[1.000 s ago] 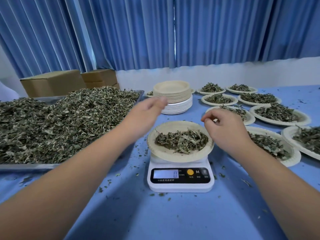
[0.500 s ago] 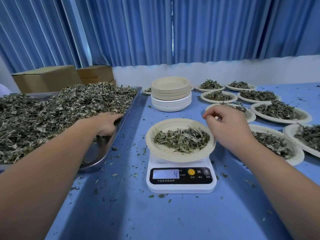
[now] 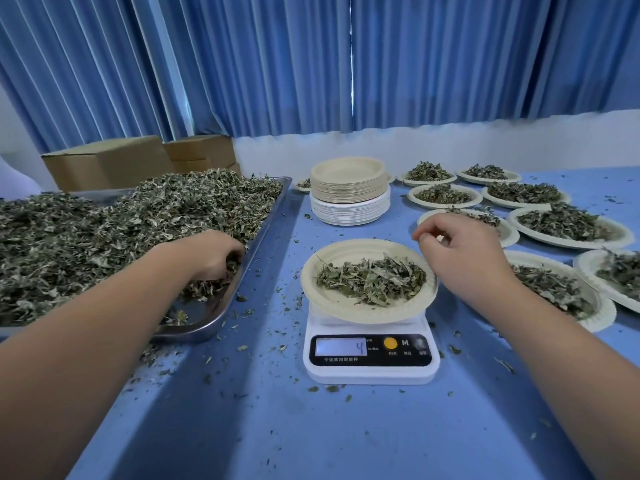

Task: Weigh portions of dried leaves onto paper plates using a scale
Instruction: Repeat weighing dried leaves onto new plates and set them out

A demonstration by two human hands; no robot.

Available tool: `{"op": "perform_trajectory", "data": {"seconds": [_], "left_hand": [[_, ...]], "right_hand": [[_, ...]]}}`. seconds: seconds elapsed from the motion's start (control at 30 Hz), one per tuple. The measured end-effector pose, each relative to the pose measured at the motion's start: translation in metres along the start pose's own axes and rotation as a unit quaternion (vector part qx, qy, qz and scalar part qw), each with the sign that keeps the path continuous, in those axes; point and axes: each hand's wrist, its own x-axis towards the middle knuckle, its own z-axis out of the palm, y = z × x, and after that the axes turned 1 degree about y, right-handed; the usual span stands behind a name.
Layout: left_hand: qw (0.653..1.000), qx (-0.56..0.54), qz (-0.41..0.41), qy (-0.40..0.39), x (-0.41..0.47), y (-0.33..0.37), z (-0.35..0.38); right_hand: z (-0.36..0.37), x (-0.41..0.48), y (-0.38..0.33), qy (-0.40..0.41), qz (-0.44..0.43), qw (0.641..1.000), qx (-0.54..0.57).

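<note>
A white digital scale (image 3: 370,355) stands on the blue table, its display reading 4. On it sits a paper plate (image 3: 325,299) with a small heap of dried leaves (image 3: 372,278). My left hand (image 3: 211,252) reaches into the steel tray (image 3: 221,313) at the left, fingers curled down into the big pile of dried leaves (image 3: 104,233). My right hand (image 3: 460,258) hovers over the plate's right rim with fingers loosely curled; whether it pinches any leaf bits I cannot tell.
A stack of unused paper plates (image 3: 349,192) stands behind the scale. Several filled plates (image 3: 568,225) cover the table's right side. Cardboard boxes (image 3: 110,162) sit behind the tray. Leaf crumbs litter the table; blue curtains hang behind.
My left hand went from above the scale plate left into the tray and has dug its fingers into the leaves. The scale reading rose from 0 to 4. My right hand barely moved.
</note>
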Motion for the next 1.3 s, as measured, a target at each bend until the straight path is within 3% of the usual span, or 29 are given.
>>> {"op": "perform_trajectory", "data": {"seconds": [0.13,0.33,0.53,0.7,0.8,1.03,1.3], "left_hand": [[0.999,-0.049,0.017,0.014,-0.017,-0.005,-0.01],[0.984,-0.145,0.02,0.097,-0.036,-0.013,-0.025],[0.982,-0.091,-0.002,0.164,-0.05,-0.016,-0.024],[0.983,-0.041,-0.038,0.174,-0.054,-0.021,-0.017],[0.979,-0.057,-0.051,0.187,-0.056,-0.02,-0.017],[0.981,-0.144,-0.03,0.129,-0.059,-0.016,-0.017],[0.962,-0.173,-0.021,0.208,-0.061,-0.012,-0.026]], "right_hand": [[0.0,-0.001,-0.001,0.0,0.004,1.0,0.004],[-0.001,-0.001,0.0,0.001,0.007,1.0,0.0],[-0.001,-0.001,0.001,0.001,0.012,1.0,0.0],[0.0,-0.002,0.001,-0.003,0.01,1.0,-0.001],[0.0,-0.001,0.001,-0.005,0.011,1.0,-0.002],[-0.001,-0.001,0.001,-0.006,0.019,1.0,0.001],[0.0,0.0,0.002,0.003,0.028,1.0,0.012]]}}
